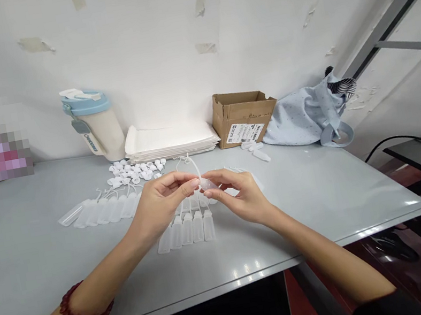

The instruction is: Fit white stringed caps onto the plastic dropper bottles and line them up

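Note:
In front of my chest, both hands meet over a small translucent plastic bottle with a thin white tube rising from its end. My right hand is closed, thumb and fingers around the bottle's body. At the bottle's end, my left hand pinches the base of the tube; its fingertips partly cover the joint. Below the hands lies a row of similar flat translucent bottles with thin tubes. Another row of bottles lies left of my left hand. Behind it is a pile of small white caps.
Along the wall stand a cream tumbler with a blue lid, a stack of white sheets or trays, a cardboard box and a light blue cloth bag. A few loose translucent pieces lie before the box on the grey table.

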A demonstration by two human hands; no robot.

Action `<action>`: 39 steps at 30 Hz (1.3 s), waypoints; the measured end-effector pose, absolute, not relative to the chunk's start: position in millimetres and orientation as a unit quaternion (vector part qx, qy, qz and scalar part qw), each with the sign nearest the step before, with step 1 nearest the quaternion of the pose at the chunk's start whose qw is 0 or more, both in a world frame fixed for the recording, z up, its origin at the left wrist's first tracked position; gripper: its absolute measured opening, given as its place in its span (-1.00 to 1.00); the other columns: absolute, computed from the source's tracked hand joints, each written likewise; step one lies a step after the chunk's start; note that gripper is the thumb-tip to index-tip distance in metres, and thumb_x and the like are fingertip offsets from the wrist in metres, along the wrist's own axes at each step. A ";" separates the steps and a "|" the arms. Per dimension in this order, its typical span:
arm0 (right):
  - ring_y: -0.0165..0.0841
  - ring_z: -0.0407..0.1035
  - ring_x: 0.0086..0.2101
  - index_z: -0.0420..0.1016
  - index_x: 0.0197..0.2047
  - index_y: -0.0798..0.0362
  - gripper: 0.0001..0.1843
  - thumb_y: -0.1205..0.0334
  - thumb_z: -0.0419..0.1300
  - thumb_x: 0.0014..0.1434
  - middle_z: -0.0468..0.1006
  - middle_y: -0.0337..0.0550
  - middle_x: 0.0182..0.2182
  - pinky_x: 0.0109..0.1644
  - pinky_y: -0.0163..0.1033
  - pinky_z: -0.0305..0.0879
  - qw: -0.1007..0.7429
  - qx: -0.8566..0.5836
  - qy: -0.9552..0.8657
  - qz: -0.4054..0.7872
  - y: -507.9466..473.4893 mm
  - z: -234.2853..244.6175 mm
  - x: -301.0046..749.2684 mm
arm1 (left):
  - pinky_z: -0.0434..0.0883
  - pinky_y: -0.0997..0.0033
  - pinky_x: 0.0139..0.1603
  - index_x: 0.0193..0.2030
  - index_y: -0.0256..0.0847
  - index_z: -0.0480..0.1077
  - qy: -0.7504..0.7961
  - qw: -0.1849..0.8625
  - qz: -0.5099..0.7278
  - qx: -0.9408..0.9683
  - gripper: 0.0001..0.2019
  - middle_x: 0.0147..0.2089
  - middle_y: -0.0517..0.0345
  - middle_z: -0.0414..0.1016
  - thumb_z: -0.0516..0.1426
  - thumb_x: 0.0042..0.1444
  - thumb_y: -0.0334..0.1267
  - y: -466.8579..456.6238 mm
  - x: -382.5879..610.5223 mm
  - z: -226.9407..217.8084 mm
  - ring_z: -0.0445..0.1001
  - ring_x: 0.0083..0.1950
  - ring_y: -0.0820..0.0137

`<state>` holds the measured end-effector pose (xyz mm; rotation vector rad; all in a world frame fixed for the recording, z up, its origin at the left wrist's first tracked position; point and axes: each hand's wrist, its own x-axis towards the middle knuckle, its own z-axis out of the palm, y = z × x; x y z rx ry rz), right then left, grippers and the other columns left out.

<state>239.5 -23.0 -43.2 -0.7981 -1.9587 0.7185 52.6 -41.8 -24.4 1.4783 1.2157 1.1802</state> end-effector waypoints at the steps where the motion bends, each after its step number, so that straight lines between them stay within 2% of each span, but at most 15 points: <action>1: -0.40 0.48 -0.40 0.47 -0.06 0.05 -0.75 0.17 0.22 0.19 0.58 -0.19 -0.39 -0.28 -0.26 0.45 0.437 -0.322 -0.774 0.326 -24.4 -42.5 238.6 | 0.46 0.38 -0.19 -0.31 -0.12 0.56 0.485 0.434 0.474 0.593 -0.81 -0.33 0.18 0.59 0.27 0.03 -0.07 -41.9 52.2 -24.2 0.52 -0.25 0.35; 7: -0.37 0.52 -0.38 0.37 -0.02 0.06 -0.70 0.14 0.19 0.20 0.60 -0.15 -0.34 -0.32 -0.24 0.45 0.422 -0.302 -0.693 0.501 -28.1 -44.4 232.1 | 0.49 0.35 -0.20 -0.28 -0.16 0.56 0.465 0.454 0.475 0.593 -0.80 -0.32 0.15 0.60 0.28 0.02 -0.09 -41.8 53.1 -24.1 0.54 -0.28 0.33; 15: -0.39 0.51 -0.40 0.32 -0.03 0.02 -0.67 0.11 0.22 0.18 0.59 -0.20 -0.37 -0.34 -0.25 0.44 0.429 -0.287 -0.648 0.560 -29.0 -44.0 228.4 | 0.50 0.32 -0.21 -0.27 -0.19 0.53 0.468 0.450 0.445 0.617 -0.79 -0.33 0.14 0.58 0.24 0.06 -0.10 -43.8 53.4 -21.8 0.54 -0.30 0.32; 18: -0.37 0.52 -0.38 0.34 -0.07 0.03 -0.69 0.08 0.23 0.17 0.60 -0.19 -0.37 -0.24 -0.20 0.45 0.437 -0.308 -0.638 0.554 -26.5 -44.2 229.5 | 0.48 0.29 -0.18 -0.18 -0.19 0.50 0.488 0.363 0.455 0.651 -0.77 -0.23 0.08 0.55 0.20 0.11 -0.10 -46.2 55.1 -25.1 0.51 -0.22 0.30; 22: -0.30 0.54 -0.27 0.35 -0.08 0.04 -0.65 0.04 0.25 0.15 0.63 -0.11 -0.31 -0.12 -0.12 0.44 0.430 -0.319 -0.611 0.583 -21.8 -42.8 233.4 | 0.40 0.17 0.00 0.04 -0.16 0.39 0.449 0.151 0.441 0.762 -0.68 0.00 -0.02 0.43 0.17 0.14 -0.19 -49.2 59.4 -32.1 0.40 0.00 0.22; 25: -0.27 0.56 -0.27 0.34 -0.10 0.06 -0.62 0.01 0.27 0.12 0.65 -0.07 -0.28 -0.12 -0.09 0.45 0.419 -0.290 -0.572 0.643 -20.1 -40.4 235.3 | 0.33 0.10 0.09 0.12 -0.19 0.30 0.411 0.033 0.403 0.817 -0.57 0.03 -0.07 0.37 0.21 0.12 -0.21 -50.0 60.9 -36.4 0.31 0.08 0.16; 28: -0.26 0.57 -0.25 0.38 -0.13 0.08 -0.63 0.02 0.28 0.11 0.65 -0.04 -0.28 -0.07 -0.08 0.44 0.399 -0.280 -0.554 0.675 -20.2 -36.5 236.2 | 0.31 0.08 0.08 0.15 -0.21 0.25 0.405 -0.020 0.379 0.832 -0.54 0.02 -0.09 0.35 0.22 0.13 -0.22 -49.5 60.7 -38.7 0.27 0.07 0.13; 34: -0.28 0.55 -0.24 0.46 -0.17 0.11 -0.65 0.02 0.31 0.09 0.65 -0.05 -0.31 -0.05 -0.10 0.42 0.329 -0.302 -0.580 0.681 -15.7 -24.5 246.8 | 0.30 0.08 0.06 0.10 -0.17 0.24 0.406 0.004 0.371 0.835 -0.58 -0.01 -0.03 0.37 0.20 0.11 -0.24 -49.8 60.7 -38.7 0.26 0.05 0.13; 39: -0.39 0.50 -0.40 0.52 -0.26 0.14 -0.65 -0.02 0.25 0.14 0.60 -0.16 -0.46 -0.35 -0.30 0.37 0.177 -0.340 -0.695 0.609 -5.1 -16.7 266.3 | 0.32 0.10 0.01 0.06 -0.20 0.27 0.376 0.060 0.308 0.872 -0.62 -0.03 -0.03 0.38 0.18 0.08 -0.30 -54.6 64.3 -40.1 0.24 0.03 0.13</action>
